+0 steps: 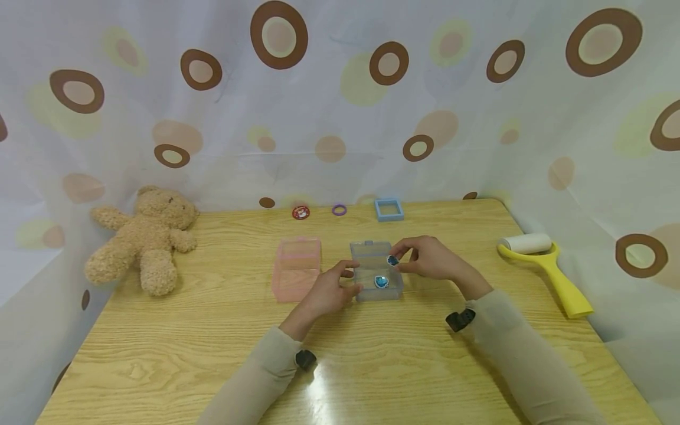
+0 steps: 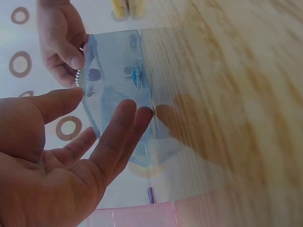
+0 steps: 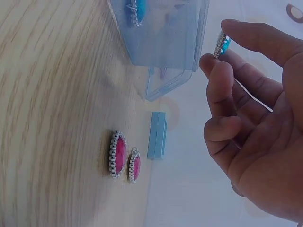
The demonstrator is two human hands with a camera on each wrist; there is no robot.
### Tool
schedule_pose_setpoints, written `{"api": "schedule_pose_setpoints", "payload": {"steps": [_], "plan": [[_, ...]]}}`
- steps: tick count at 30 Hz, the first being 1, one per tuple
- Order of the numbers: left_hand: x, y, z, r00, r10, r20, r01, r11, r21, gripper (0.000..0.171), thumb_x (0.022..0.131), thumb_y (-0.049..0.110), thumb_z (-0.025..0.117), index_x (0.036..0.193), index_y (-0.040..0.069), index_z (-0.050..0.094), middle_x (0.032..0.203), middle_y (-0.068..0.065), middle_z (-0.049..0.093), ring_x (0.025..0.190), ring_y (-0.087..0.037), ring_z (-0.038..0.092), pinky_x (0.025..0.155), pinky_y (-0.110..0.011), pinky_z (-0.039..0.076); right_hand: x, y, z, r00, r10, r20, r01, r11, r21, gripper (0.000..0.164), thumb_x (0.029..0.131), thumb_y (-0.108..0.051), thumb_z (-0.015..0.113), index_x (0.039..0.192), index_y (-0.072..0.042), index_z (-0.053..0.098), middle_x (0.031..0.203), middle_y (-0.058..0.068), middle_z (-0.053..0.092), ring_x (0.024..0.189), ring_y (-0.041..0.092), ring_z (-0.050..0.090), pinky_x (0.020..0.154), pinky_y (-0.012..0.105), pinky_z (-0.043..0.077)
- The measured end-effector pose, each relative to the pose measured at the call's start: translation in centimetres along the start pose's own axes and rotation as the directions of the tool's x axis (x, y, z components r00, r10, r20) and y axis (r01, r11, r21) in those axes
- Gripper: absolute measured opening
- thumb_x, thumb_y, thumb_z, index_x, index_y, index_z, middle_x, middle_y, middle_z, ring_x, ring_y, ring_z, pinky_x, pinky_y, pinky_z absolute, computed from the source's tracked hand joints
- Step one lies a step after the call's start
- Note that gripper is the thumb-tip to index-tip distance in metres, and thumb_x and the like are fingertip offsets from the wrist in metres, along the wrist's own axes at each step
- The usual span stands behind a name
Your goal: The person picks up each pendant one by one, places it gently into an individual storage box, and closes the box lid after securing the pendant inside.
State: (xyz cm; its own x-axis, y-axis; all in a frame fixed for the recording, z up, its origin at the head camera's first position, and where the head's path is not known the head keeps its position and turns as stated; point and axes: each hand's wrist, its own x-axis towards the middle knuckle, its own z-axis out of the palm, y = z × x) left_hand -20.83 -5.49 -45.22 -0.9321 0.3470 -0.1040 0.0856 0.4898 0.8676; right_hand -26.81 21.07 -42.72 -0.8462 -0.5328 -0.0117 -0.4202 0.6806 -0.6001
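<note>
My right hand pinches a small blue gem pendant with a silvery beaded edge between thumb and fingertips, above the right side of a clear bluish plastic box. The box's lid is up at the back. Inside lies a larger blue gem pendant. My left hand is at the box's left side, fingers extended along its wall and thumb near the rim in the left wrist view. Two pink gem pendants lie on the table near my right hand in the right wrist view; that hand hides them from the head view.
Left of the blue box stands an open pink box. Along the back lie a red round badge, a purple ring and a blue square frame. A teddy bear is at left, a yellow-handled lint roller at right.
</note>
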Motion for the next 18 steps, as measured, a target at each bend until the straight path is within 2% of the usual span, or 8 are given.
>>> {"api": "schedule_pose_setpoints", "payload": {"steps": [9, 18], "plan": [[0.0, -0.1, 0.0, 1.0, 0.01, -0.004, -0.01, 1.0, 0.019, 0.051, 0.096, 0.019, 0.067, 0.144, 0.01, 0.049, 0.136, -0.025, 0.058, 0.106, -0.033, 0.07, 0.078, -0.035, 0.06, 0.8, -0.1, 1.1, 0.999, -0.025, 0.035, 0.026, 0.999, -0.024, 0.025, 0.091, -0.026, 0.074, 0.115, -0.02, 0.071, 0.104, -0.002, 0.071, 0.075, 0.009, 0.061, 0.069, 0.028, 0.051], [0.0, -0.2, 0.0, 1.0, 0.02, -0.004, -0.02, 0.997, 0.072, 0.051, 0.097, 0.018, 0.065, 0.145, 0.009, 0.048, 0.136, -0.024, 0.059, 0.108, -0.032, 0.07, 0.08, -0.032, 0.059, 1.3, -0.7, 1.9, 0.996, -0.023, 0.09, 0.024, 1.0, -0.01, 0.026, 0.09, -0.025, 0.075, 0.116, -0.019, 0.071, 0.107, -0.001, 0.071, 0.076, 0.009, 0.061, 0.069, 0.03, 0.05]]}}
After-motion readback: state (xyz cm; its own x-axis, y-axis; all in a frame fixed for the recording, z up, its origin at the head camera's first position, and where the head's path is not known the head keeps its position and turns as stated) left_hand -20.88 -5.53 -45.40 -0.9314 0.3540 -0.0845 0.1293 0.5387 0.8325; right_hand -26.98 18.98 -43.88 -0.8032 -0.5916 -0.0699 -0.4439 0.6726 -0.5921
